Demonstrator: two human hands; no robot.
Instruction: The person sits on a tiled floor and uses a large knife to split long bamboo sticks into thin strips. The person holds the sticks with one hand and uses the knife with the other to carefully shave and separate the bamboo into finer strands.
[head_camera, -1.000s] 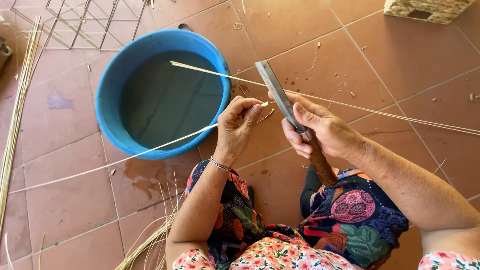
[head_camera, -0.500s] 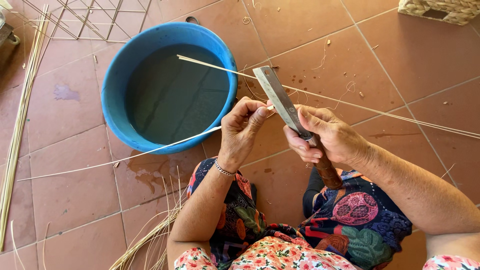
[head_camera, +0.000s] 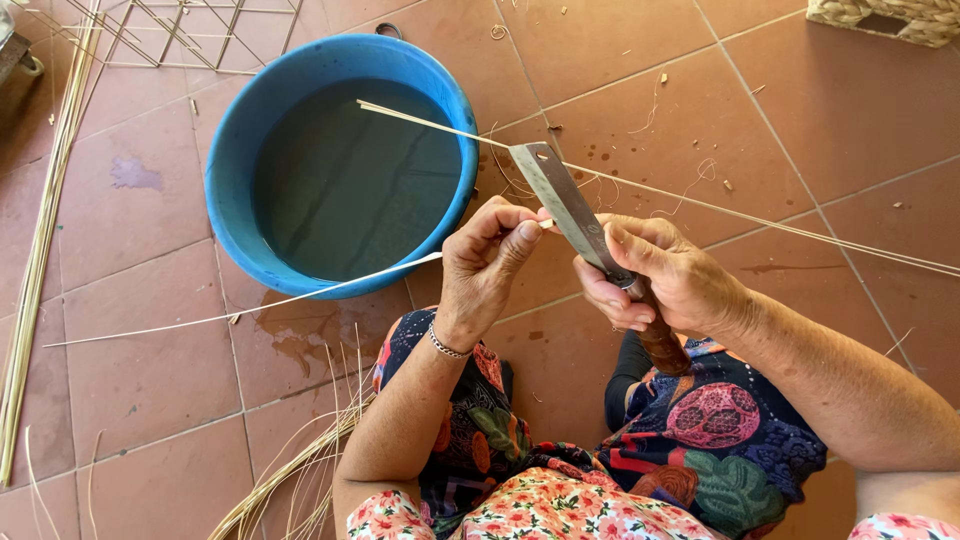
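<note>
At the middle of the frame we pinch a thin reed strip in our left hand, fingers closed on it, while our right hand grips a knife beside the blue tub of water upper left, bare tiles lying open at upper right.

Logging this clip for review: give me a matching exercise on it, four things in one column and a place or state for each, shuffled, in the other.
Things:
1. blue tub
2. knife
3. thin cane strip
4. woven basket

Places or states:
A. at the top right edge of the view
B. gripped in the right hand
C. holds dark water
D. pinched by the left hand, running out across the tiles

Pairs: 1-C, 2-B, 3-D, 4-A
</note>
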